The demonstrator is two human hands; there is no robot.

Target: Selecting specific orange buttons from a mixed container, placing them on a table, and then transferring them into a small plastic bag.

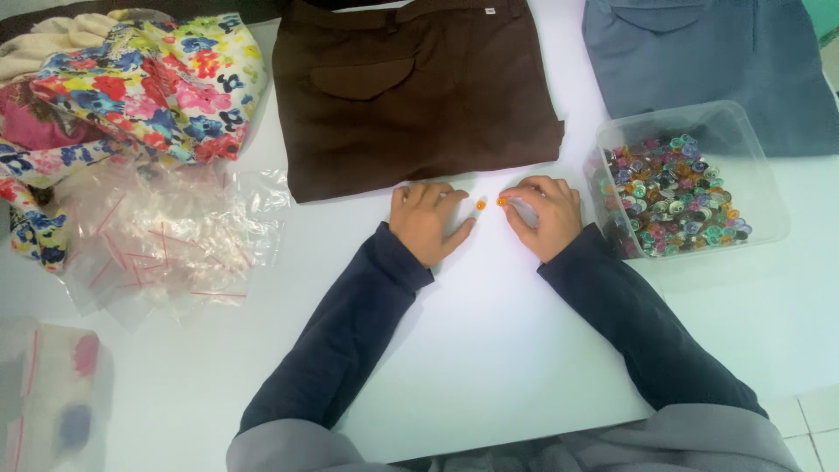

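My left hand [426, 218] rests palm-down on the white table [489, 350], fingers together, just below a folded brown garment [411, 87]. A small orange button [481, 204] lies on the table by its fingertips, apart from them. My right hand [546, 214] is curled, pinching a second orange button [502, 201] between thumb and forefinger. Both arms wear dark navy sleeves.
A clear plastic tub [752, 149] of several multicoloured buttons stands right of my right hand. A folded blue-grey garment [699, 61] lies behind it. Floral fabric [140, 79] is heaped at far left, above clear zip bags [166, 245]. Another bag holding items [52, 393] sits near left.
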